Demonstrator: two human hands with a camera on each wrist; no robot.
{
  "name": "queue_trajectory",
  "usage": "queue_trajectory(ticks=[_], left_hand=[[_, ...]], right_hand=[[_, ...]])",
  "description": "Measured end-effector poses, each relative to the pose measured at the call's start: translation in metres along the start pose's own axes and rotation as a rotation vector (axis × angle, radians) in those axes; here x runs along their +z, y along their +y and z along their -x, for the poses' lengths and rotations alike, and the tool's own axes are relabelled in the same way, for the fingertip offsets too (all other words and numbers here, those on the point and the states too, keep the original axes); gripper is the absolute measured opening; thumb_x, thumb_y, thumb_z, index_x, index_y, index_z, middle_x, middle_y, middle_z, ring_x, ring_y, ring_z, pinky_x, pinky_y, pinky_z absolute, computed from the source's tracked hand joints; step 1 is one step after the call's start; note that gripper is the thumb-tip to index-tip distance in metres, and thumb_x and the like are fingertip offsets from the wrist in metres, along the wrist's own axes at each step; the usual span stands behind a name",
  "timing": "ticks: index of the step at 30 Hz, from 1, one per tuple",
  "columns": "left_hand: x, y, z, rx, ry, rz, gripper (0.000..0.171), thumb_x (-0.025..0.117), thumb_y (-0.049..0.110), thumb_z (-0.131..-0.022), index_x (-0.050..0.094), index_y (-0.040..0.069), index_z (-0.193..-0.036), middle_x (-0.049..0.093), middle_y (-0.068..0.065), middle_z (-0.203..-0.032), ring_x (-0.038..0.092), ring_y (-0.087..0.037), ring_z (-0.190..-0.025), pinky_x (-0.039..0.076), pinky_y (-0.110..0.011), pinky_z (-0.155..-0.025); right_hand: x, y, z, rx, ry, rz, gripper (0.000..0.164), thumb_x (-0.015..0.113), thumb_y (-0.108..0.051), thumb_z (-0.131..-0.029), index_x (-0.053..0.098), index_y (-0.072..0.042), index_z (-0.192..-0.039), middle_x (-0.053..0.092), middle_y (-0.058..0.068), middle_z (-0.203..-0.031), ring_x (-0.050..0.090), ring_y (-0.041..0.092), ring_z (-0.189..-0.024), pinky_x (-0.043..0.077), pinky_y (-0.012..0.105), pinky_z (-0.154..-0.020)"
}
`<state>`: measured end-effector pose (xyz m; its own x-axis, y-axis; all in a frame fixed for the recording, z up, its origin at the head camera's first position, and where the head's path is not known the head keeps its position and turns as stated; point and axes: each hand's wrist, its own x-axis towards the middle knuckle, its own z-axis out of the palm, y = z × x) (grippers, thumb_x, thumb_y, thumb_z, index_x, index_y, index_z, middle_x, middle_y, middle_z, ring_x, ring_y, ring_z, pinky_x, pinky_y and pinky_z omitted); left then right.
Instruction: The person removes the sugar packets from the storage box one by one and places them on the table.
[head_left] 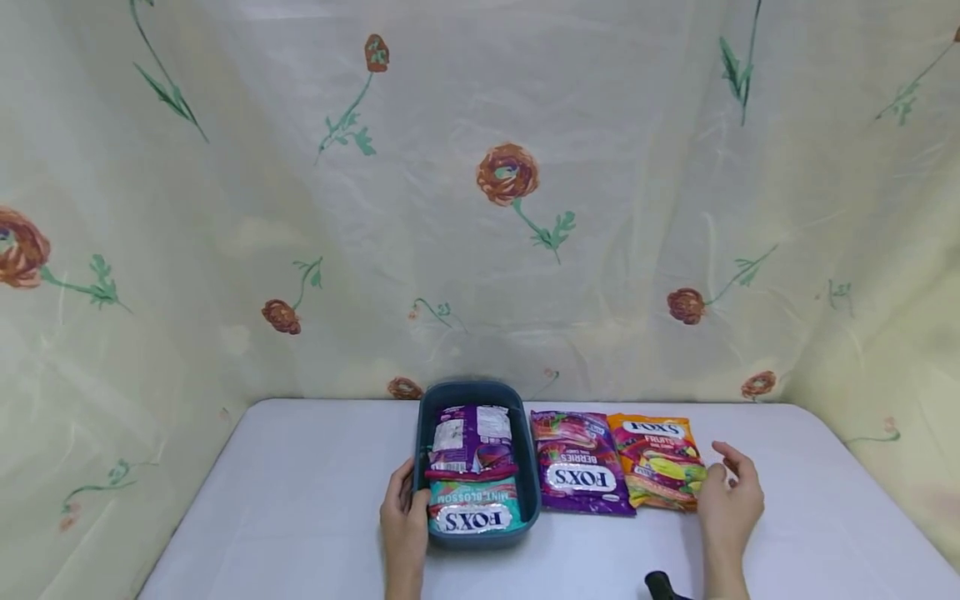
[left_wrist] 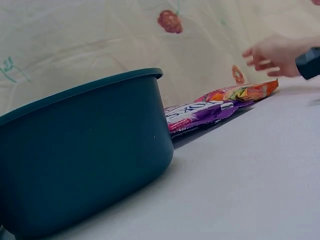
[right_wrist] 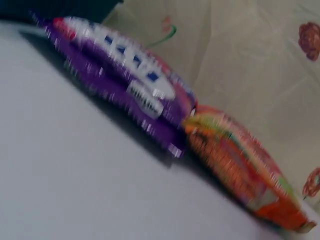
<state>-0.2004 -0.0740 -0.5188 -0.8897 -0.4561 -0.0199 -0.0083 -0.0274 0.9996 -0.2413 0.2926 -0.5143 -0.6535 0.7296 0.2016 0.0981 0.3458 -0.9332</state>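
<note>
A dark teal plastic tub [head_left: 529, 500] stands on the table, with a purple candy bag [head_left: 471, 442] and a mint-green Fox's candy bag [head_left: 474, 508] inside. My left hand [head_left: 405, 517] grips the tub's near left side, thumb at the rim and fingers along the outer wall. To the right of the tub lies a purple Fox's Berries candy bag [head_left: 579, 462], its right edge meeting an orange Fox's Fruits candy bag [head_left: 660, 462]. Just right of the orange bag is my right hand [head_left: 731, 500], fingers loosely bent and holding nothing. The left wrist view shows this hand [left_wrist: 277, 55] raised above the table.
The white table [head_left: 300, 500] has rounded far corners. Behind it and at both sides hangs a pale flowered curtain [head_left: 600, 250]. A black rod-like piece [head_left: 660, 585] shows near my right wrist.
</note>
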Motion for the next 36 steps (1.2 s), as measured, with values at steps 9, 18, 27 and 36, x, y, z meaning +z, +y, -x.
queue_trajectory(ticks=[9,18,27,36], left_hand=[[-0.001,0.002,-0.004,0.027,-0.002,-0.019,0.049,0.05,0.003,-0.083,0.052,0.008,-0.132,0.054,-0.015,-0.135,0.051,-0.027,-0.126,0.038,-0.045,-0.108],[0.0,0.002,-0.004,0.015,-0.001,-0.01,0.05,0.051,0.003,-0.082,0.052,0.008,-0.132,0.054,-0.015,-0.136,0.049,-0.028,-0.127,0.037,-0.046,-0.109],[0.0,0.0,-0.002,0.005,0.008,-0.009,0.05,0.051,0.002,-0.082,0.052,0.007,-0.131,0.054,-0.016,-0.136,0.05,-0.029,-0.127,0.037,-0.047,-0.109],[0.0,0.0,0.0,0.0,0.002,-0.01,0.05,0.051,0.002,-0.082,0.052,0.008,-0.132,0.053,-0.015,-0.136,0.049,-0.028,-0.128,0.037,-0.046,-0.109]], right_hand=[[0.004,-0.051,0.018,-0.023,-0.133,-0.488,0.028,0.046,-0.01,-0.096,0.061,-0.01,-0.119,0.06,-0.004,-0.118,0.061,0.003,-0.096,0.048,0.008,-0.079],[0.037,-0.103,0.081,0.001,-0.628,-0.596,0.029,0.045,-0.016,-0.098,0.053,-0.002,-0.122,0.061,0.003,-0.12,0.062,0.019,-0.103,0.055,0.026,-0.084],[0.06,-0.115,0.121,-0.048,-1.007,-0.546,0.038,0.052,-0.02,-0.096,0.047,-0.005,-0.13,0.044,0.009,-0.143,0.046,0.022,-0.131,0.047,0.03,-0.099],[0.071,-0.115,0.139,-0.045,-1.039,-0.373,0.042,0.054,-0.03,-0.094,0.05,-0.015,-0.132,0.031,-0.001,-0.154,0.024,0.021,-0.145,0.018,0.046,-0.117]])
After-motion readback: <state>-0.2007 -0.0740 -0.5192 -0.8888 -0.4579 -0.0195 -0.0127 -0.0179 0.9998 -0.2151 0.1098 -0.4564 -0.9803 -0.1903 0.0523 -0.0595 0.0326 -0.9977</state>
